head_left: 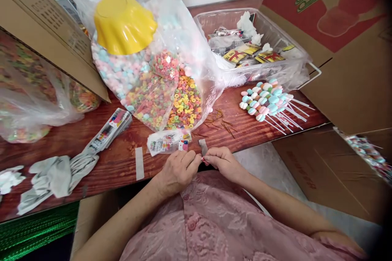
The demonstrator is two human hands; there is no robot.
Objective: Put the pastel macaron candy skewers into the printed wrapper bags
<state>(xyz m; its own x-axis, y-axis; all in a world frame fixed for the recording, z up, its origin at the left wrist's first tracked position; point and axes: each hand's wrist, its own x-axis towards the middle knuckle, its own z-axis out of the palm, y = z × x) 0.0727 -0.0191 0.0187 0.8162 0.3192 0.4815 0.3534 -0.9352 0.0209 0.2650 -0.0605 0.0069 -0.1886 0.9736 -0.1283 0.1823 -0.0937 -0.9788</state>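
Fingers [191, 161]: left hand [177, 171] and right hand [226, 164] pinch closed on small pinkish piece [204, 161].
Piece: at front edge of desk [249, 132].
Room: wood shows between gold ties [229, 129] and candy sticks [268, 100].

Crumpled grey cloth [56, 176] on desk [121, 167], white tissue [10, 180] beside it, upturned yellow bowl [125, 24], cardboard box [55, 24] at left, red-printed carton [352, 77] at right, green material [39, 228] below.

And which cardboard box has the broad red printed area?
The upper-right box, beside the clear plastic bin; the left box and lower-right box lack it.
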